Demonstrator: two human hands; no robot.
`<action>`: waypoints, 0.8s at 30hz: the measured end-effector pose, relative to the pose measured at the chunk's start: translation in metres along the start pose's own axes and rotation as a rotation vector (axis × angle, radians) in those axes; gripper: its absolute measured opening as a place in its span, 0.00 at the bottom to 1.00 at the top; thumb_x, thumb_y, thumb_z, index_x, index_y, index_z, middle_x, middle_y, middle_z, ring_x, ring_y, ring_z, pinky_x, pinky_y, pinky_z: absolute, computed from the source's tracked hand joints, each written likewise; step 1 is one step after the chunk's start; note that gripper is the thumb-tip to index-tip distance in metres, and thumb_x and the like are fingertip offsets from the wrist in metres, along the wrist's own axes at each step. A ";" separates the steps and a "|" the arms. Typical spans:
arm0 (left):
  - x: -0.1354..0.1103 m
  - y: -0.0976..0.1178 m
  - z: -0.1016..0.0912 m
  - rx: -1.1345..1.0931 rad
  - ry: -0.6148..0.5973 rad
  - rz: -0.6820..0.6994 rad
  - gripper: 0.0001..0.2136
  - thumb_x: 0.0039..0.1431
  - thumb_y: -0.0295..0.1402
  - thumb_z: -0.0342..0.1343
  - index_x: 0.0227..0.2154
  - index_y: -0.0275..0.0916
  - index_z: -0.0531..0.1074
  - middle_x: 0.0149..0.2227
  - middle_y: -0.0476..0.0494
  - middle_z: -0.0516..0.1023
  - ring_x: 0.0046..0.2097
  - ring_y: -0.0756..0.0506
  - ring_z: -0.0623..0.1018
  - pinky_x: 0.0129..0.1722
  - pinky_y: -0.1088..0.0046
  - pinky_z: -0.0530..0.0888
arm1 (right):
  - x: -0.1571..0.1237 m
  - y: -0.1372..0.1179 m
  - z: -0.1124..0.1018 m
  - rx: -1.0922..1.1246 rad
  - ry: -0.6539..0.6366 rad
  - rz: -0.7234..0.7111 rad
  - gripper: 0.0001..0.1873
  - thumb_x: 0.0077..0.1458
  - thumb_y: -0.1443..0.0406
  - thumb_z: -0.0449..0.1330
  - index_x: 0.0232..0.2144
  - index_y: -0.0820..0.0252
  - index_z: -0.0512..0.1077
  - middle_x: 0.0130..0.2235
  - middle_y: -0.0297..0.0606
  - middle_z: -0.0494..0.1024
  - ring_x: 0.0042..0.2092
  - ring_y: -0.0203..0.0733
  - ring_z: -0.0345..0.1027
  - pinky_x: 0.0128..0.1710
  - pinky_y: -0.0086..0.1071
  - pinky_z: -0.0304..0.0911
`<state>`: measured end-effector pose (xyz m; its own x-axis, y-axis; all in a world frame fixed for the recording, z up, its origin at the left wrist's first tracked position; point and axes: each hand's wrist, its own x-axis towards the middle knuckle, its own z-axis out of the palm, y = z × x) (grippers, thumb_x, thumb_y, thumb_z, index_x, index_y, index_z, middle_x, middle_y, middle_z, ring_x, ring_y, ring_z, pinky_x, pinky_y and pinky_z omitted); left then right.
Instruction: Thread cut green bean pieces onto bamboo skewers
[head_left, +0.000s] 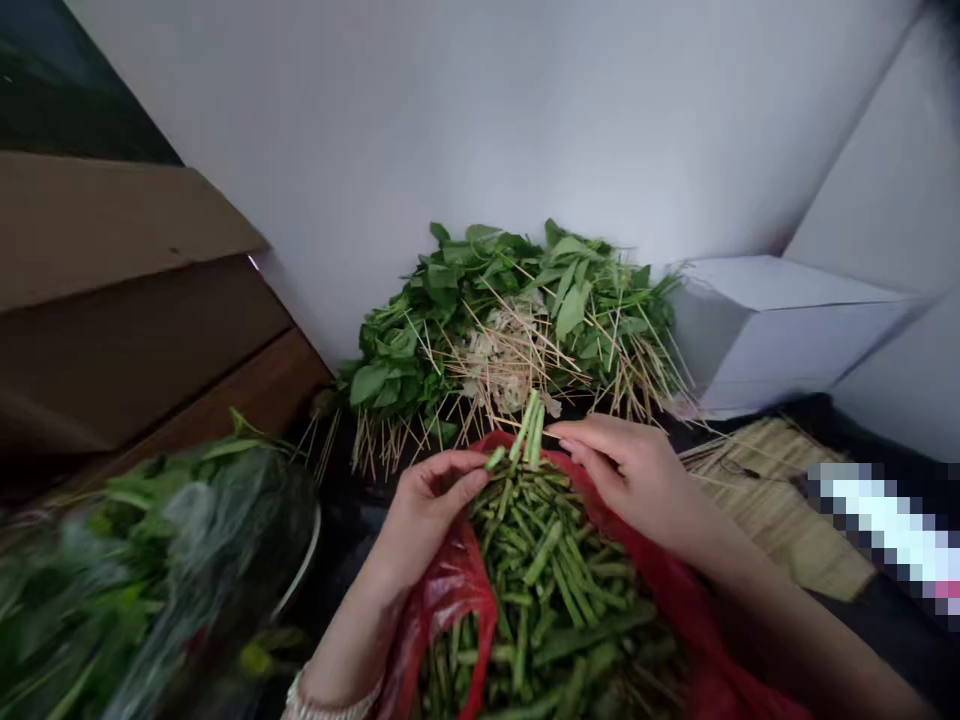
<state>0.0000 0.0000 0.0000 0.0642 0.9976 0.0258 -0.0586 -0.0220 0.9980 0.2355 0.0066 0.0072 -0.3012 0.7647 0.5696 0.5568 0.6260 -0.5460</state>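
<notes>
Currently, the left hand has its grip closed on a short green stalk piece — the right hand pinches a thin skewer carrying upright stalk pieces — over a red plastic bag full of cut stalks.

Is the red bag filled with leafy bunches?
No, the red bag holds short green stems; the leafy bunches lie beyond it, near the wall.

Cut green beans: short lengths, heaped loose in open red plastic bag. Skewer: thin, tan, above bag's far rim; bean pieces side by side, crosswise to it.
</notes>
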 end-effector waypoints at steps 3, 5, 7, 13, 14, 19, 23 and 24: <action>0.003 -0.009 -0.003 -0.149 0.068 -0.061 0.13 0.45 0.35 0.71 0.35 0.38 0.82 0.30 0.46 0.83 0.31 0.54 0.76 0.33 0.82 0.71 | -0.001 -0.002 -0.002 0.019 -0.012 -0.023 0.14 0.64 0.68 0.51 0.44 0.57 0.75 0.37 0.34 0.78 0.37 0.33 0.71 0.38 0.28 0.62; 0.005 -0.011 -0.004 -0.261 0.077 -0.095 0.14 0.44 0.35 0.72 0.36 0.37 0.82 0.31 0.45 0.83 0.30 0.53 0.76 0.31 0.82 0.71 | -0.002 -0.003 -0.002 0.033 -0.033 -0.030 0.14 0.64 0.68 0.51 0.44 0.56 0.75 0.37 0.33 0.77 0.37 0.32 0.71 0.37 0.27 0.62; 0.005 -0.010 -0.004 -0.359 0.060 -0.122 0.15 0.42 0.33 0.72 0.35 0.36 0.82 0.31 0.44 0.83 0.30 0.53 0.76 0.30 0.82 0.71 | -0.002 -0.004 -0.001 0.041 -0.064 -0.023 0.15 0.64 0.68 0.50 0.45 0.56 0.75 0.37 0.34 0.77 0.36 0.32 0.70 0.37 0.27 0.62; 0.007 -0.006 -0.005 -0.472 0.036 -0.148 0.13 0.43 0.30 0.72 0.34 0.33 0.82 0.30 0.44 0.81 0.30 0.54 0.76 0.29 0.84 0.72 | -0.006 -0.003 0.007 0.000 -0.165 -0.013 0.16 0.65 0.66 0.49 0.47 0.54 0.75 0.35 0.34 0.74 0.34 0.33 0.68 0.34 0.29 0.61; 0.007 -0.006 -0.004 -0.477 0.040 -0.150 0.14 0.43 0.30 0.72 0.34 0.33 0.81 0.29 0.44 0.81 0.30 0.54 0.76 0.29 0.84 0.72 | -0.006 -0.002 0.008 -0.006 -0.180 -0.014 0.16 0.65 0.67 0.49 0.46 0.54 0.75 0.34 0.34 0.74 0.33 0.34 0.67 0.34 0.29 0.60; 0.008 -0.007 -0.002 -0.494 0.056 -0.143 0.14 0.41 0.30 0.73 0.34 0.33 0.82 0.28 0.45 0.81 0.29 0.54 0.76 0.29 0.84 0.73 | -0.008 -0.002 0.010 -0.015 -0.220 -0.009 0.16 0.64 0.68 0.49 0.45 0.53 0.75 0.34 0.34 0.72 0.33 0.34 0.66 0.34 0.29 0.60; 0.007 -0.006 -0.001 -0.496 0.057 -0.144 0.14 0.40 0.30 0.73 0.33 0.33 0.82 0.28 0.45 0.81 0.29 0.54 0.76 0.28 0.84 0.72 | -0.008 -0.001 0.009 -0.014 -0.222 -0.006 0.17 0.64 0.68 0.48 0.46 0.53 0.74 0.34 0.34 0.72 0.33 0.34 0.66 0.34 0.29 0.59; 0.007 -0.007 -0.001 -0.493 0.060 -0.144 0.14 0.40 0.30 0.73 0.33 0.33 0.82 0.28 0.44 0.81 0.29 0.54 0.76 0.28 0.83 0.72 | -0.008 -0.001 0.008 -0.018 -0.223 -0.004 0.17 0.64 0.68 0.48 0.46 0.53 0.74 0.34 0.34 0.72 0.33 0.34 0.66 0.34 0.29 0.59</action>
<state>-0.0006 0.0074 -0.0065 0.0501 0.9906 -0.1274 -0.5172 0.1348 0.8452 0.2307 0.0014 -0.0015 -0.4657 0.7786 0.4207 0.5686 0.6275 -0.5319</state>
